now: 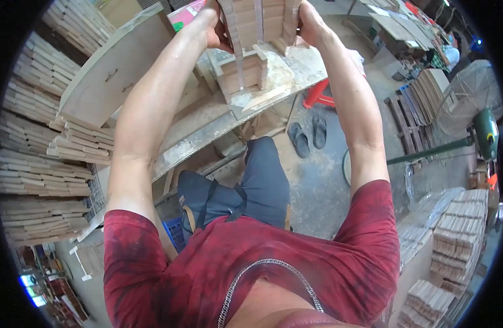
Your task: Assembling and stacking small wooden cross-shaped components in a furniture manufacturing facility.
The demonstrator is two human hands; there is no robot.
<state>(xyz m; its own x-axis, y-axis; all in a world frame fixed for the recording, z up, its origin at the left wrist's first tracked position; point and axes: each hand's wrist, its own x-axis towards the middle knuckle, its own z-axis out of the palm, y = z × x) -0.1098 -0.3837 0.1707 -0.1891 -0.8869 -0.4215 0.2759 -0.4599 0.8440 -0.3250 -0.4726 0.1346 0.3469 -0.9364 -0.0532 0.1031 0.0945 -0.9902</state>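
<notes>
At the top edge I hold a stack of wooden pieces between both hands, with its upper part cut off by the picture's edge. My left hand is closed against its left side, its fingers partly hidden behind the wood. On the opposite side my right hand grips the stack, and its fingers are mostly out of sight. Just below, a smaller stack of wooden pieces stands on the workbench near its front edge. Thin wood strips lie beside it.
A large curved wooden panel leans at the left, by tall piles of wooden slats. A red stool and black sandals are right of the bench. Farther right stand a green fan and more stacked boards.
</notes>
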